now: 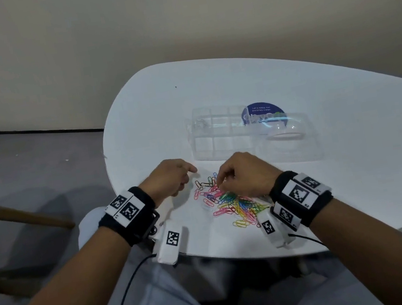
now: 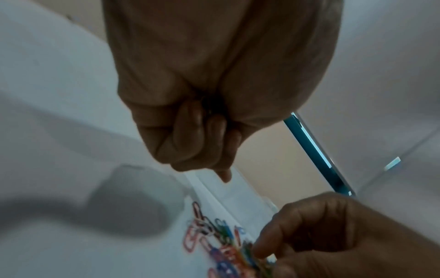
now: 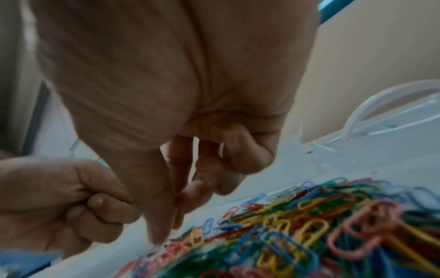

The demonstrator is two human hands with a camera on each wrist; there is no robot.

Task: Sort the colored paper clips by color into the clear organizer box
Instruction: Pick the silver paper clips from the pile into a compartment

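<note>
Our right hand [image 1: 244,176] is reaching into the pile of colored paper clips [image 1: 231,202] on the white table [image 1: 339,157], thumb and forefinger closing together on the clips. Our left hand [image 1: 172,178] is hovering beside it, fingers curled, and we cannot tell if it is holding something. Just behind the pile, the clear box [image 1: 220,133] is lying open.

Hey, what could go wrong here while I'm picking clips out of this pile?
The paper clips lie tangled in one mixed heap, so the right hand, pinching down at the heap's far edge, may lift several colors hooked together. The clear organizer box is hard to see against the white table, so a clip might land in the wrong compartment.
</note>
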